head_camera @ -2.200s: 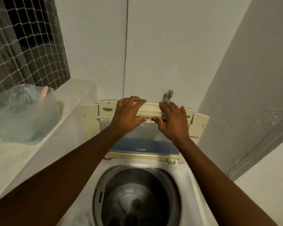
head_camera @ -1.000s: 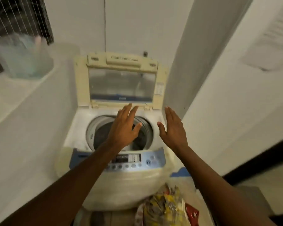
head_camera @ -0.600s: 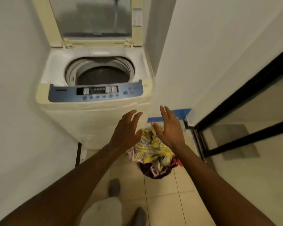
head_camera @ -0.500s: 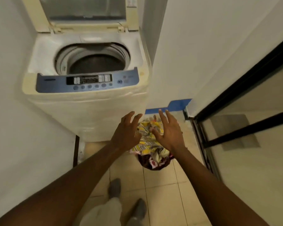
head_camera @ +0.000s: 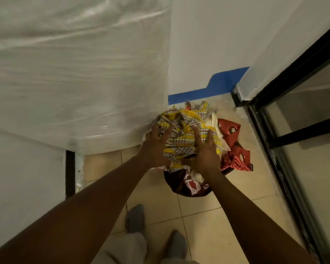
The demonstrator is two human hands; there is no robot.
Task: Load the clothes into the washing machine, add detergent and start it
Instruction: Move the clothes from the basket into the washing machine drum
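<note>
A heap of clothes [head_camera: 187,124], topped by a yellow plaid cloth, fills a red bag [head_camera: 234,140] on the floor at the washing machine's front right corner. My left hand [head_camera: 156,145] and my right hand [head_camera: 206,151] both rest on top of the heap with fingers spread, left on its near left side, right on its near right side. Neither hand has closed around the cloth. Only the plastic-wrapped front of the washing machine [head_camera: 74,73] shows; its tub, lid and control panel are out of view.
White walls close in on the left and behind the bag, with a blue strip [head_camera: 208,90] at the floor. A black-framed glass door [head_camera: 293,134] runs along the right. My feet in grey socks [head_camera: 135,218] stand on the beige tiles.
I have bent down from the opened machine lid towards the floor. Both hands dropped from above the heap onto the yellow plaid cloth. The machine's top slid out of view.
</note>
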